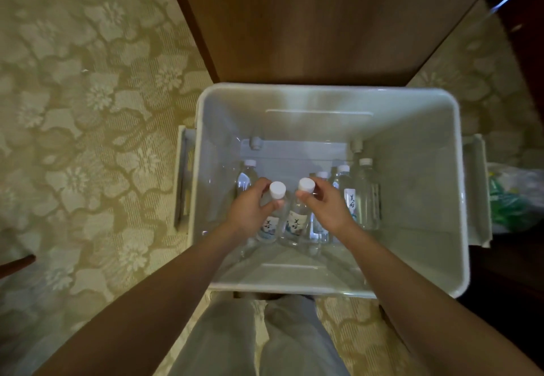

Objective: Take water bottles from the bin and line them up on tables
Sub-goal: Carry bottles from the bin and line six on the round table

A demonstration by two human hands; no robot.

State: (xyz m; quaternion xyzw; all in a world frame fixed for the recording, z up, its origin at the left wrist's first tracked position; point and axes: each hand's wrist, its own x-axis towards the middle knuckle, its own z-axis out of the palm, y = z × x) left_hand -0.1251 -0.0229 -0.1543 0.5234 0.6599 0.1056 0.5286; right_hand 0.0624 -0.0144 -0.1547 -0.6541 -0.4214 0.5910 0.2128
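Observation:
A deep white plastic bin stands on the floor in front of me with several clear, white-capped water bottles inside. My left hand grips one bottle by its neck, just under the cap. Beside it, my right hand grips a second bottle the same way. Both bottles are upright, held side by side inside the bin. More bottles remain at the right of the bin's bottom, and one bottle stands at the left.
A wooden table panel rises just beyond the bin. Patterned beige carpet spreads to the left. A plastic bag with green items lies right of the bin. My legs in grey trousers are below the bin's near rim.

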